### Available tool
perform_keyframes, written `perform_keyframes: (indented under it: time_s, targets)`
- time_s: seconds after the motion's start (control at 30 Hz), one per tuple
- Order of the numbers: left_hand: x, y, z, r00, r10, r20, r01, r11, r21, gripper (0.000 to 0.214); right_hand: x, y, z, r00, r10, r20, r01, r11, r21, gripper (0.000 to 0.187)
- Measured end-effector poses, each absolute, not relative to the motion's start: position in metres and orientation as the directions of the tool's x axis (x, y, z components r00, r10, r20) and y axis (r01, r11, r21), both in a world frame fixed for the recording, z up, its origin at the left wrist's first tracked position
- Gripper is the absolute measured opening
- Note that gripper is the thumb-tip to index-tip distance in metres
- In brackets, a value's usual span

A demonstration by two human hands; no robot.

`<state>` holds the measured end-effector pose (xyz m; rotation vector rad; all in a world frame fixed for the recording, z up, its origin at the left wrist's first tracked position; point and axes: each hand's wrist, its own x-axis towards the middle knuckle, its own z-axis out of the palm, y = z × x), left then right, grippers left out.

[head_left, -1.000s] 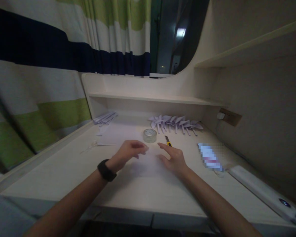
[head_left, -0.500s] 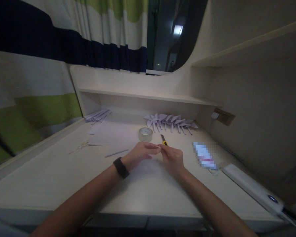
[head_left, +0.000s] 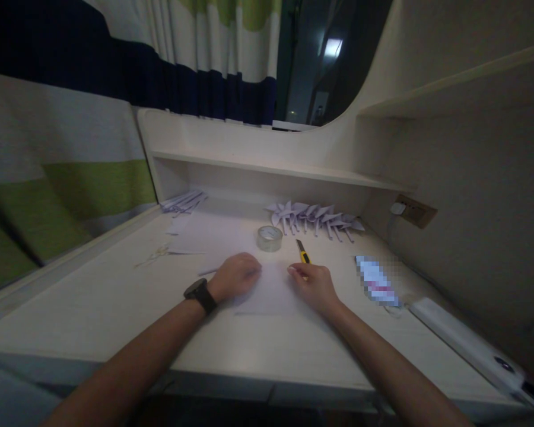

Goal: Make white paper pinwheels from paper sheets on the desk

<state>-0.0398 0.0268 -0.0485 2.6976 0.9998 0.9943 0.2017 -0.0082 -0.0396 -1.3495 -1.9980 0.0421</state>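
A white sheet of paper (head_left: 267, 296) lies on the desk between and below my two hands. My left hand (head_left: 237, 277), with a dark watch on the wrist, is curled closed at the sheet's left side; whatever its fingers hold is hidden. On the other side my right hand (head_left: 315, 286) pinches thumb and finger together, a tiny pale bit showing at the tips, too small to name. Just beyond it lies a yellow utility knife (head_left: 304, 255), its blade pointing away. A roll of clear tape (head_left: 269, 239) stands past the sheet. One thin paper stick (head_left: 207, 271) is partly behind my left hand.
Several paper pinwheels (head_left: 314, 218) line the back of the desk. Rolled paper sticks (head_left: 184, 202) and white sheets (head_left: 213, 231) lie at the back left, near thin scraps (head_left: 153, 255). A phone (head_left: 376, 281) and a white power strip (head_left: 463, 341) lie on the right.
My hands, close together before, have drawn apart, the left moving left. More of the sheet below now shows. The camera view has shifted slightly.
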Motion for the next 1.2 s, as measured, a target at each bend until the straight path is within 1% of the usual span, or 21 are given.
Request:
perform_keyframes:
  time_s: [0.07, 0.17, 0.23, 0.3, 0.4, 0.5, 0.57, 0.67, 0.73, 0.8, 0.9, 1.03, 1.2]
  targets:
    - [-0.038, 0.026, -0.047, 0.592, 0.606, 0.532, 0.502, -0.793, 0.345, 0.029, 0.202, -0.008, -0.04, -0.214, 0.824, 0.525, 0.81, 0.45, -0.376, 0.023]
    - [-0.039, 0.025, -0.044, 0.644, 0.626, 0.44, 0.425, -0.771, 0.475, 0.043, 0.204, -0.007, -0.04, -0.213, 0.828, 0.518, 0.822, 0.439, -0.363, 0.024]
    - [-0.04, 0.025, -0.042, 0.678, 0.637, 0.366, 0.39, -0.734, 0.556, 0.044, 0.205, -0.006, -0.039, -0.196, 0.839, 0.508, 0.821, 0.424, -0.383, 0.024]
    - [-0.042, 0.025, -0.04, 0.687, 0.648, 0.327, 0.376, -0.703, 0.603, 0.044, 0.205, -0.005, -0.038, -0.177, 0.851, 0.494, 0.816, 0.408, -0.411, 0.025]
    - [-0.045, 0.028, -0.036, 0.726, 0.621, 0.296, 0.338, -0.697, 0.632, 0.038, 0.205, -0.004, -0.038, -0.128, 0.869, 0.477, 0.806, 0.371, -0.46, 0.025]
    - [-0.052, 0.032, -0.031, 0.832, 0.497, 0.245, 0.242, -0.724, 0.646, 0.028, 0.205, -0.002, -0.039, -0.099, 0.885, 0.456, 0.786, 0.35, -0.51, 0.025]
    - [-0.057, 0.035, -0.027, 0.887, 0.409, 0.216, 0.183, -0.74, 0.648, 0.03, 0.205, -0.002, -0.04, -0.104, 0.89, 0.444, 0.783, 0.349, -0.515, 0.025]
    - [-0.062, 0.034, -0.023, 0.933, 0.323, 0.158, 0.146, -0.742, 0.655, 0.037, 0.204, -0.002, -0.04, -0.13, 0.894, 0.429, 0.787, 0.356, -0.504, 0.025]
    - [-0.06, 0.03, -0.021, 0.941, 0.316, 0.118, 0.159, -0.726, 0.67, 0.037, 0.203, -0.003, -0.04, -0.141, 0.895, 0.422, 0.784, 0.362, -0.505, 0.025]
    - [-0.054, 0.025, -0.021, 0.938, 0.335, 0.091, 0.185, -0.704, 0.685, 0.033, 0.203, -0.004, -0.039, -0.144, 0.896, 0.42, 0.775, 0.366, -0.515, 0.024]
    - [-0.043, 0.017, -0.027, 0.919, 0.373, 0.129, 0.19, -0.704, 0.684, 0.023, 0.203, -0.003, -0.039, -0.146, 0.897, 0.418, 0.763, 0.371, -0.53, 0.024]
    - [-0.03, 0.012, -0.038, 0.88, 0.406, 0.246, 0.155, -0.736, 0.658, 0.016, 0.205, -0.002, -0.039, -0.119, 0.895, 0.43, 0.751, 0.365, -0.551, 0.024]
    - [-0.024, 0.009, -0.043, 0.86, 0.443, 0.252, 0.181, -0.728, 0.662, 0.016, 0.208, 0.001, -0.04, -0.068, 0.907, 0.415, 0.743, 0.324, -0.585, 0.024]
